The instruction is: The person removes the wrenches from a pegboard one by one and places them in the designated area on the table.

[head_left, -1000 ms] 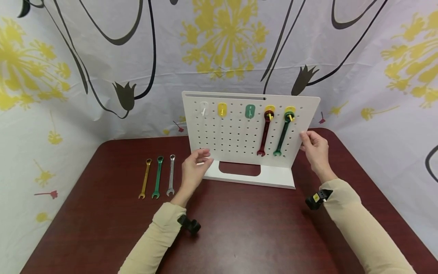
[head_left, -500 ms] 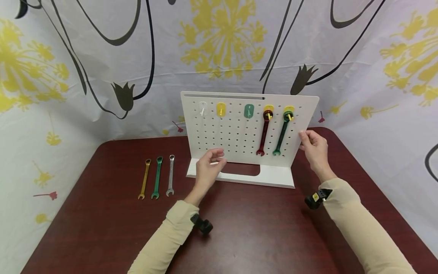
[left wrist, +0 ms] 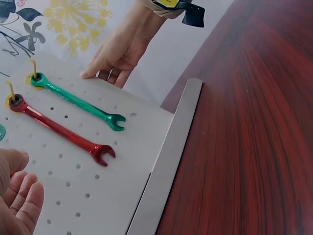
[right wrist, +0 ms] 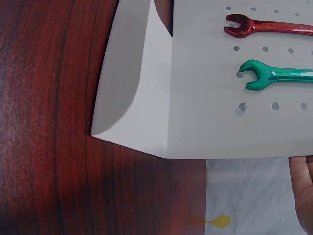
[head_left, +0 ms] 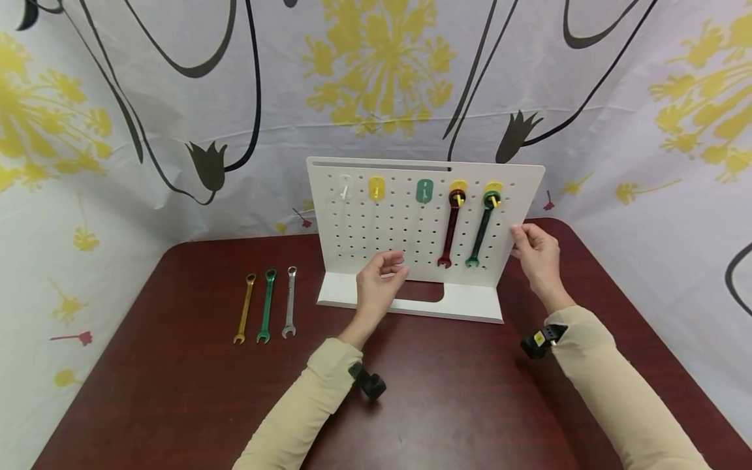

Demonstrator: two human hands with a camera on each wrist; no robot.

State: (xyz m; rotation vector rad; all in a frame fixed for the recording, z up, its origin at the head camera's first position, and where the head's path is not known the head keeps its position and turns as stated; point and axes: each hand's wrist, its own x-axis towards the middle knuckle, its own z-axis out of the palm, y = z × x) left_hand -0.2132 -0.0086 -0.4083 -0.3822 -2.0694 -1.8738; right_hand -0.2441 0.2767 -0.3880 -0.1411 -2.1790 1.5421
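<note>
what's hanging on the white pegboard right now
On the pegboard a red wrench and a green wrench hang from yellow hooks. Three more hooks to their left, white, yellow and green, hold nothing. The board's back is hidden.

In the left wrist view the left hand [left wrist: 17, 200] is cut off by the lower left corner, showing only some fingers. The right wrist view shows just a sliver of the right hand [right wrist: 303, 191] at the edge. The red wrench [right wrist: 274, 27] and green wrench [right wrist: 279, 74] run off that picture's right side.
</note>
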